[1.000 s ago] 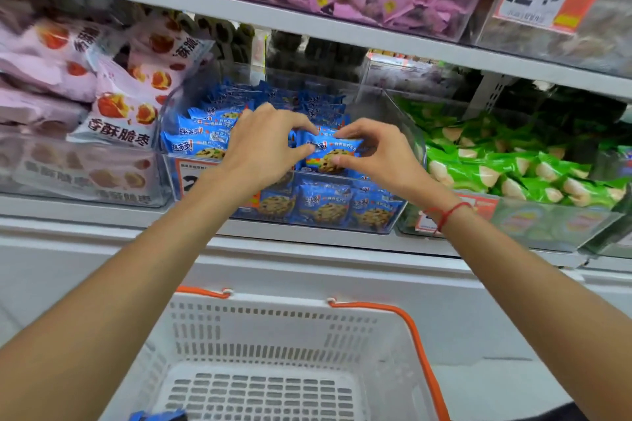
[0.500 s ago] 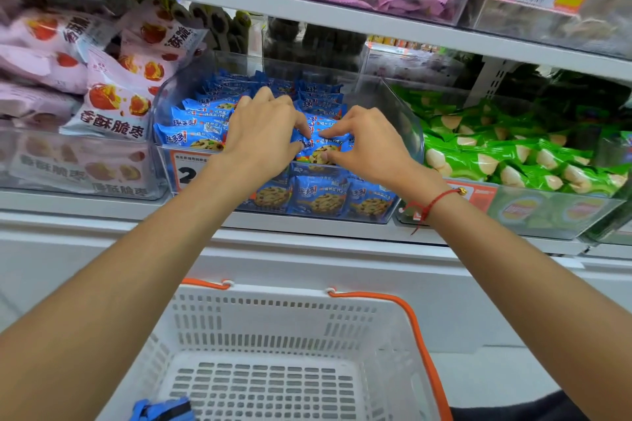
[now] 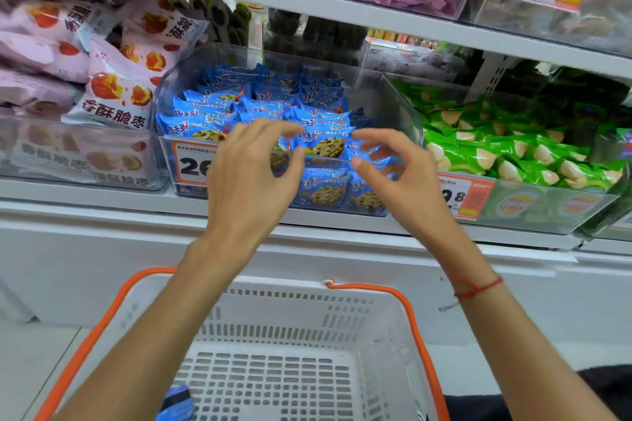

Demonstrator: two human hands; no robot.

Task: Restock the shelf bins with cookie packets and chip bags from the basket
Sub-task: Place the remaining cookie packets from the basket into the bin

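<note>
Bright, even shop light falls from above with scarcely a shadow, soft glare sheens the clear bin (image 3: 403, 102) walls, and wide-angle bending and blur smear the edges.

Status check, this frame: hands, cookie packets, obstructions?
Left hand and right hand open, holding nothing. Cookie packets in bin. One blue packet in basket. Nothing blocking.

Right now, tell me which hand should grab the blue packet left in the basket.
Probably the left hand. The blue packet lies in the basket at its near-left corner, beside the left forearm. The right hand would have to cross over. Both hands hold nothing.
</note>
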